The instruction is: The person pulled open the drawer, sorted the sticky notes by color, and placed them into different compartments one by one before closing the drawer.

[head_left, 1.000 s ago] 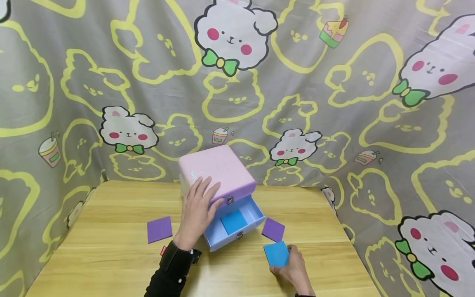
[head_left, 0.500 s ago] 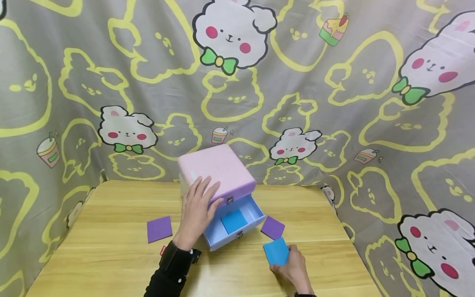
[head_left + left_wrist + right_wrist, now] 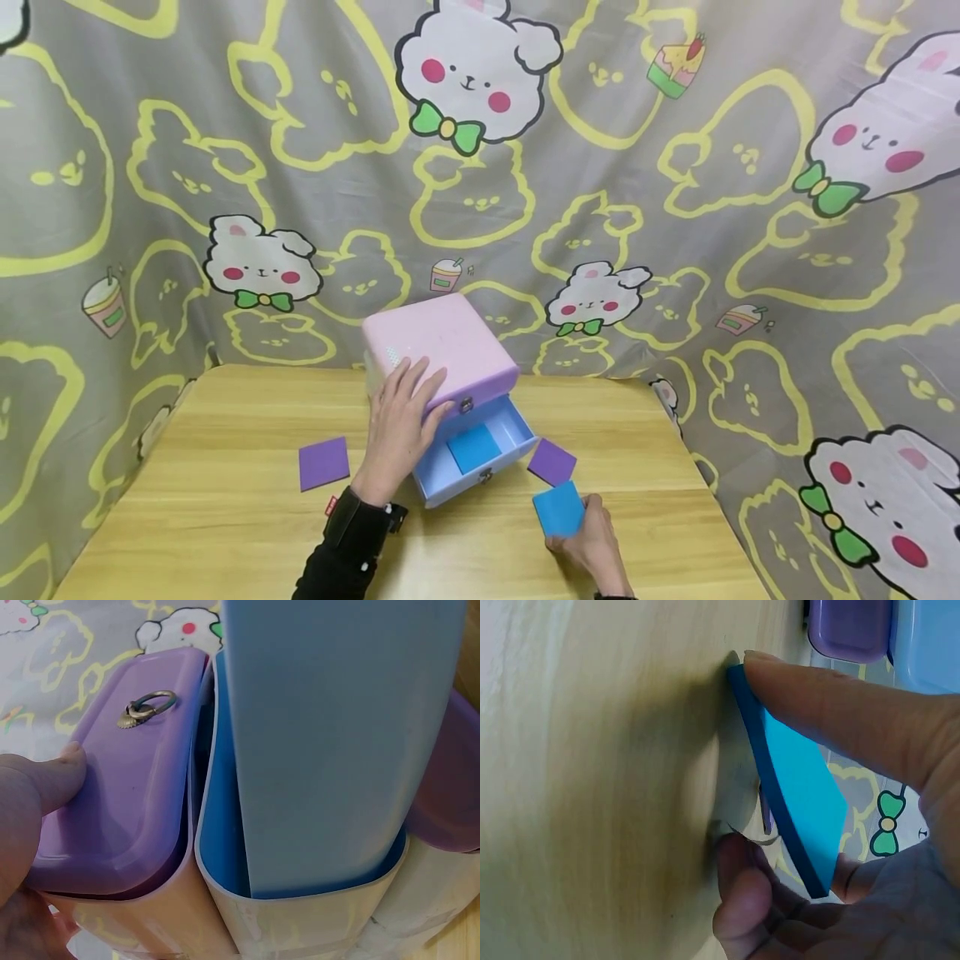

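Observation:
A drawer box with a pink top (image 3: 457,337) stands at the back of the table. My left hand (image 3: 397,437) rests on its near left corner, fingers spread over the top; in the left wrist view the thumb (image 3: 64,776) lies against a purple drawer front (image 3: 124,795) with a ring pull. Below it, the light blue drawer (image 3: 517,425) is pulled out and holds a blue square tile (image 3: 474,447). To the right, my right hand (image 3: 596,546) pinches another blue square tile (image 3: 802,795) by its edges, thumb on one edge, tilted close over the wood.
One purple square (image 3: 324,463) lies on the wooden table (image 3: 202,500) left of the box. A second purple square (image 3: 552,462) lies right of the drawer, just beyond the held tile. A patterned grey curtain (image 3: 337,192) closes off the back and sides.
The blue tile in my right hand has tilted and shifted very slightly. My left hand, the box and the drawer stay as they were.

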{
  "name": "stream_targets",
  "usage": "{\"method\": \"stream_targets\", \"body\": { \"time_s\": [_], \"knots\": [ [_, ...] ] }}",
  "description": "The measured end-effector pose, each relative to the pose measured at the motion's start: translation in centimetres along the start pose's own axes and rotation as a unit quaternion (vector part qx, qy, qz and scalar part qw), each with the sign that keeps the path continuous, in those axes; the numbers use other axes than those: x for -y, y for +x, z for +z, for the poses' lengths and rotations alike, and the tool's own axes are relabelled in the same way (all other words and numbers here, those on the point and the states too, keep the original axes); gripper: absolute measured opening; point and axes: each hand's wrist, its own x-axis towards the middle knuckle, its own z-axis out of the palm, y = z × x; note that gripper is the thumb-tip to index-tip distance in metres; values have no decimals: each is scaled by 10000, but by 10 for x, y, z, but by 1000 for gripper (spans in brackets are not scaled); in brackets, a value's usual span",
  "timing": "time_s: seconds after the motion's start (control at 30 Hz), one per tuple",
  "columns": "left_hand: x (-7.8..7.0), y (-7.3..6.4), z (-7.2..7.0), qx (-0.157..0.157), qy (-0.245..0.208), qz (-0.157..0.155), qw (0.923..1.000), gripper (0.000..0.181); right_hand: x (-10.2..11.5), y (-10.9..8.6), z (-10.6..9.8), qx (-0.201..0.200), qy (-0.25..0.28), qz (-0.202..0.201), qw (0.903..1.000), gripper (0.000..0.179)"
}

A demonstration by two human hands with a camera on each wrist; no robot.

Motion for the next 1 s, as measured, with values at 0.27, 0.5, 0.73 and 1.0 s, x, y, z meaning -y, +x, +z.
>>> {"method": "stream_targets", "body": {
  "time_s": [0.27,0.5,0.73,1.0],
  "knots": [
    [1,-1,3,-27,-20,31,10000,52,-6,-3,2,-51,279,-13,9996,84],
    [1,-2,4,-51,-14,44,10000,52,-11,-3,1,82,328,136,9993,91],
    [1,0,3,-82,-30,83,9999,51,-17,1,-8,149,826,504,9952,43],
    [-1,0,1,-94,75,106,9999,50,-18,3,-13,473,1906,876,9766,15]
  ]
}}
